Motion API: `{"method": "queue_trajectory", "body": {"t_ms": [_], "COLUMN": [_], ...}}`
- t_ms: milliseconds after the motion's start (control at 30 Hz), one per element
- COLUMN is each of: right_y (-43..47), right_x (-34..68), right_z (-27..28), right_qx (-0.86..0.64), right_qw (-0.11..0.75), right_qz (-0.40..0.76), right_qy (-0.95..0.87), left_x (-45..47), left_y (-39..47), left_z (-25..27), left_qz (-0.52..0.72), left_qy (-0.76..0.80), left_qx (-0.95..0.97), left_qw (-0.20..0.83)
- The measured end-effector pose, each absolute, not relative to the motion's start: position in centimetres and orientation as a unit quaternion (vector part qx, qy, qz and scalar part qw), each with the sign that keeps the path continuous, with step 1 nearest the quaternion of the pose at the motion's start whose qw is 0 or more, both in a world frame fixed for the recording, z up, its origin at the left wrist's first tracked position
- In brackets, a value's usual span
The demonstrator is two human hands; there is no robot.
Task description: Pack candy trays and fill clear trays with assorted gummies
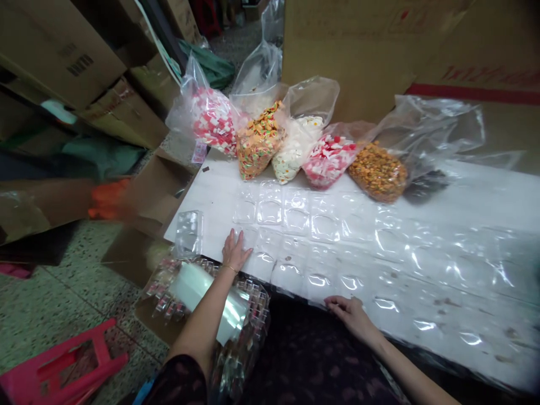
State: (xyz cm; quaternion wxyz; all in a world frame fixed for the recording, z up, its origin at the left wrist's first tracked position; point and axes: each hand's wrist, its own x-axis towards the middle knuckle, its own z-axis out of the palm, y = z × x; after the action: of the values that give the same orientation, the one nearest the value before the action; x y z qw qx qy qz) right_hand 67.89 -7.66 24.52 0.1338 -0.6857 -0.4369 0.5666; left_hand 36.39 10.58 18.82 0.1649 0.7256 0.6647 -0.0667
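Observation:
My left hand (235,251) lies with fingers spread on the white tabletop, touching or just beside the left end of the rows of clear plastic packs (291,272). These thin packs with rounded hollows cover much of the table in rows. At the table's front edge my right hand (346,310) is closed, its thumb and fingers pinched together by the front row. Whatever may be between those fingertips is too small to make out. A clear plastic stack (188,232) stands left of my left hand.
Behind the packs stand open bags of small pieces: pink-and-white (214,125), orange (259,143), white (295,149), more pink-and-white (329,160), and brown-orange (377,171). A box of packed items (257,312) sits below my left arm. A pink stool (63,365) and cartons (54,50) are at left.

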Motion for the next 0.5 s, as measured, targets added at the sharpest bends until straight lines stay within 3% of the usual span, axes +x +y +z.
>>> {"method": "queue_trajectory", "body": {"t_ms": [233,500], "right_y": [-8.8,-11.2], "right_x": [69.3,70.0], "right_z": [23.9,23.7], "right_qx": [-0.687,-0.64], "right_qw": [0.145,0.159], "right_qz": [0.537,0.335], "right_qy": [-0.468,-0.673], "left_x": [38.0,40.5], "left_y": [9.8,6.9], "left_z": [20.5,19.8], "left_qz": [-0.096,-0.141], "left_qy": [0.717,0.693], "left_qx": [0.675,0.686], "left_qw": [0.146,0.172]}}
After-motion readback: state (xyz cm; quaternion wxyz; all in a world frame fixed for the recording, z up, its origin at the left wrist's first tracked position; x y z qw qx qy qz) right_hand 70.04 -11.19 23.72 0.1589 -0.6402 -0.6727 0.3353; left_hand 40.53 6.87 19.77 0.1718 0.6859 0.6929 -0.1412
